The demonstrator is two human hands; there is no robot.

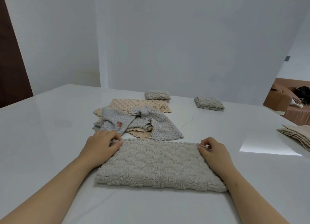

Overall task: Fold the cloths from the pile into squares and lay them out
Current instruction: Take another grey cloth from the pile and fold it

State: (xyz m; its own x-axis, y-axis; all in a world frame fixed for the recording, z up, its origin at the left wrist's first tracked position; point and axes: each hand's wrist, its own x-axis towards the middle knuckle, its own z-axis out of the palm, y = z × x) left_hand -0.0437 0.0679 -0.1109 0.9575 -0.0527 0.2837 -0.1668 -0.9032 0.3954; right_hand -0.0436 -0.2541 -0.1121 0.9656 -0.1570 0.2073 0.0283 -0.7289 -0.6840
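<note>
Grey cloth [157, 163] corners were pinched by left grip [100, 145] and right grip [212, 150]. The span between the grips was presumably held for squaring.

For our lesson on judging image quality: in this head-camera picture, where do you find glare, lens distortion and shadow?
Head view: a bright glare patch lies on the glossy white table at the right. The wide lens curves the table's far edge and tilts the wall lines. The light is soft and even, with only faint shadow under the grey cloth, whose far corners the left hand and right hand pinch.
</note>
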